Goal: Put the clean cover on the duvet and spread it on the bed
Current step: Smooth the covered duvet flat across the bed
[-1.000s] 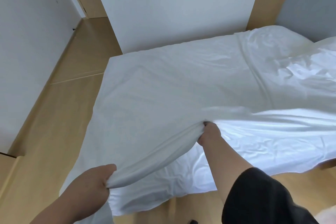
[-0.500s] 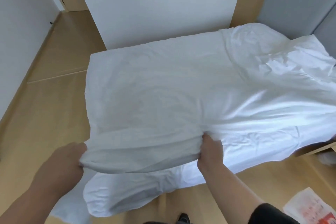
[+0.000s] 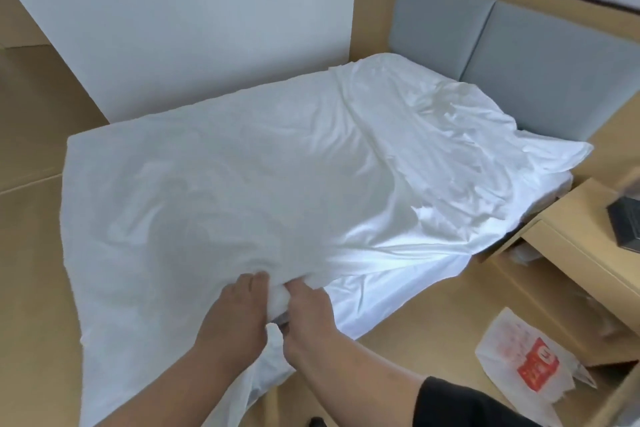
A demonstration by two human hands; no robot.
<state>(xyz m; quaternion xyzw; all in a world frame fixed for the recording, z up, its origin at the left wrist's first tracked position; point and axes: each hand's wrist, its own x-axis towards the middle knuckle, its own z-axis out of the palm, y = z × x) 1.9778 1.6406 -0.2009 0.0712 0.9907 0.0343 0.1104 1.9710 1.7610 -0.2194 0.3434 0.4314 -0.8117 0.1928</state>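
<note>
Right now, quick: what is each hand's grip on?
Left hand: closed on the near edge of the white cover.
Right hand: closed on the same edge, right beside the left.

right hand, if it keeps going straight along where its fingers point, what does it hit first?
The right hand points up and away into the bed, fingers already buried in a fold of the white fabric duvet cover. That bunched cloth comes first, probably then the mattress side beneath, though depth there is unclear.
</note>
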